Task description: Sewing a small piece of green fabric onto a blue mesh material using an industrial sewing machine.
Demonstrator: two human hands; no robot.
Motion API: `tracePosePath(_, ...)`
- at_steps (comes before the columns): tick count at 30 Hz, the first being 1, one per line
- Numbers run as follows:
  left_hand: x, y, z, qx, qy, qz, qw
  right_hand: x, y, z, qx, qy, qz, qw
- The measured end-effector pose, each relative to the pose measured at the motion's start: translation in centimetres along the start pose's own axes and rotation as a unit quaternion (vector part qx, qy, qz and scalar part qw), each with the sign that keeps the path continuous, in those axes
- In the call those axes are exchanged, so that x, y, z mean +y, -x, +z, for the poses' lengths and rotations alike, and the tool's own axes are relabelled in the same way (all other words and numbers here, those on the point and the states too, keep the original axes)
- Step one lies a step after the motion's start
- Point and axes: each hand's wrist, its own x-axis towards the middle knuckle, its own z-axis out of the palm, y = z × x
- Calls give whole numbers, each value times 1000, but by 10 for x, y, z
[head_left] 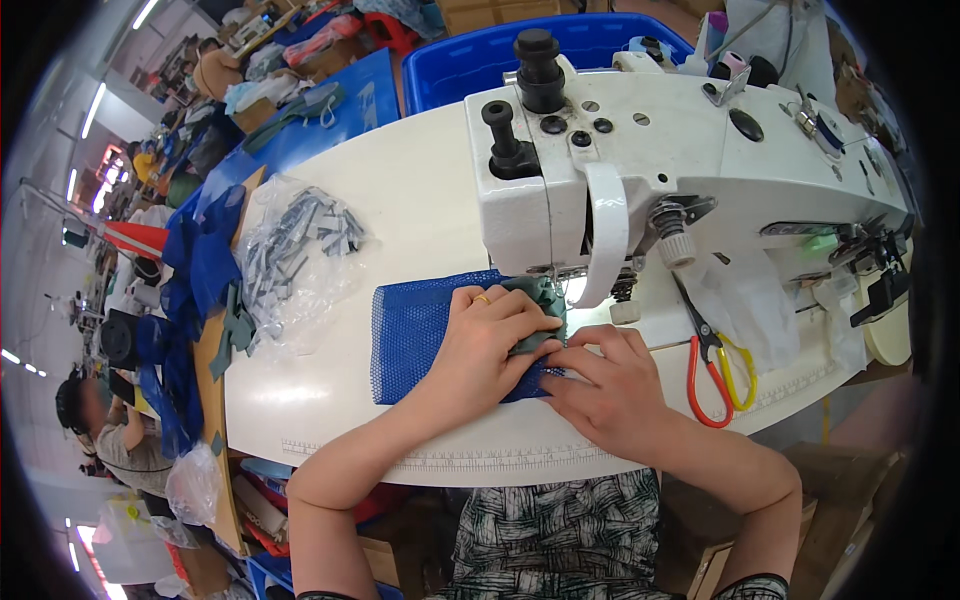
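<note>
A piece of blue mesh fabric (408, 340) lies flat on the sewing table, its right end by the needle area of a white sewing machine (640, 140). Over that end sits a dark green fabric piece (540, 293). My left hand (490, 340), with a ring on one finger, presses down on the green piece and the mesh, fingers bent together. Close on its right, my right hand (605, 385) pinches the edge of the fabric with curled fingers. The machine's lamp lights the spot just beyond my fingertips. What lies under my fingers is partly hidden.
Scissors (710, 365) with red and yellow handles lie right of my right hand. A clear plastic bag (300, 250) of grey strips rests at the left. Behind the machine stands a blue bin (430, 75). Blue fabric (205, 250) hangs past the table's left edge.
</note>
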Motion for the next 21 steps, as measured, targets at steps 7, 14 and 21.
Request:
tracePosePath(7, 6, 1, -5, -18, -38, 96, 995, 6, 5, 7, 52, 35, -41, 997)
tracePosePath(14, 5, 7, -3, -24, -34, 69, 997, 7, 5, 8, 43, 23, -36, 998)
tracePosePath(21, 6, 7, -1, -47, -29, 48, 997, 8, 6, 8, 33, 31, -44, 998)
